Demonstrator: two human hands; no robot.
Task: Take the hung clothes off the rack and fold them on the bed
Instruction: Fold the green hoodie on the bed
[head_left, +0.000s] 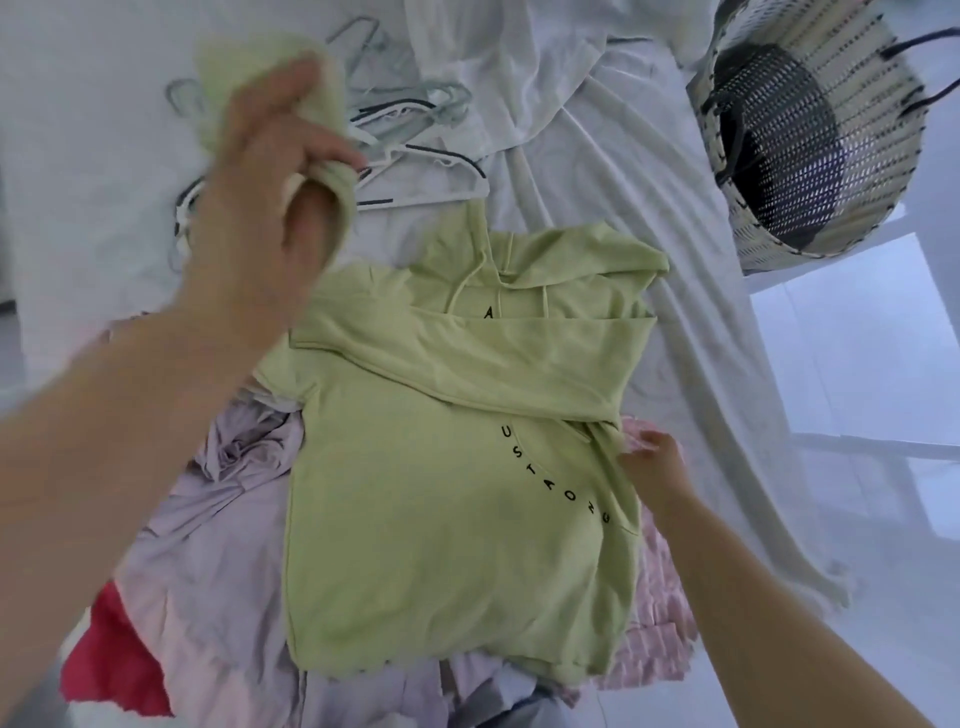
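Left fingers (317, 148) grip a sleeve (340, 213); hoodie (441, 493) lies lengthwise, hood (587, 254) pointing away.

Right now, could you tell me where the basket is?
Upper right of the head view, the basket stands right of the hangers, beyond the hoodie.

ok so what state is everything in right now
green hoodie, flat, front up, one sleeve folded across chest
other sleeve, lifted, gripped by left hand
right hand, touching hoodie's edge, grip unclear
hangers, bare, piled on bed sheet
basket, tipped, opening facing camera
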